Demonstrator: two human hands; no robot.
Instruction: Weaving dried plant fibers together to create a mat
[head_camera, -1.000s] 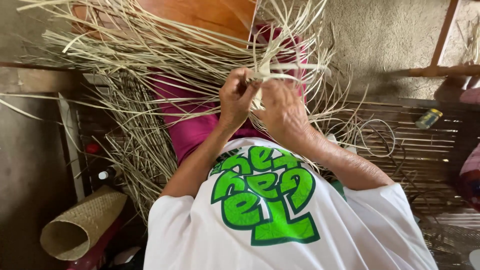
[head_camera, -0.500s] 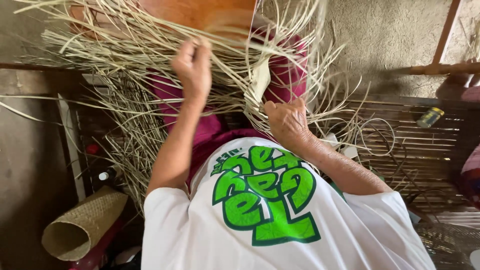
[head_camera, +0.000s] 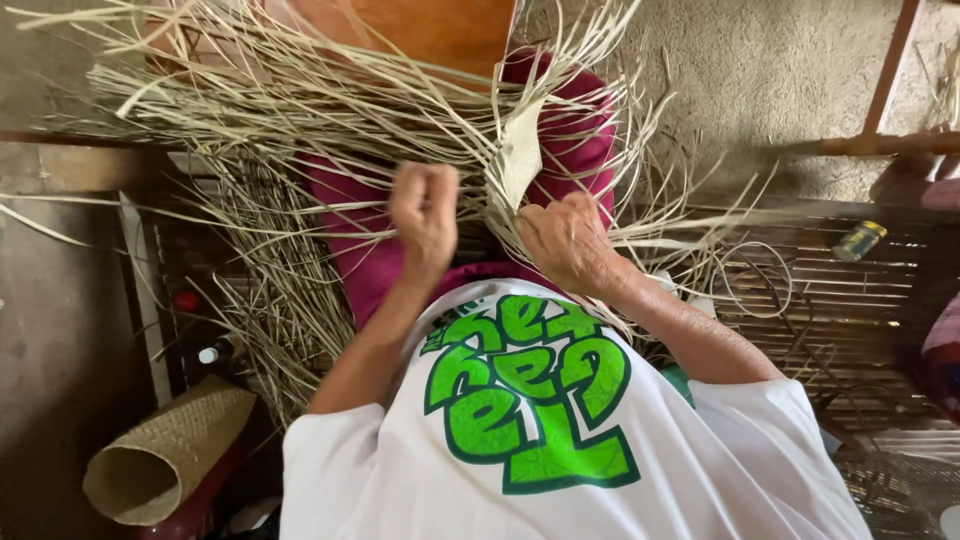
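Our left hand (head_camera: 425, 212) is curled into a loose fist that seems to pinch 1 or 2 pale straw strands (head_camera: 300, 110), though we cannot tell for sure, having dropped back toward the lap from the high reach of half a second ago. To its right, the small woven piece (head_camera: 520, 155) stands over the magenta skirt (head_camera: 575, 140), its loose ends fanning outward. Our right hand (head_camera: 565, 240) still grips its lower edge, so we judge a strand has just been drawn through.
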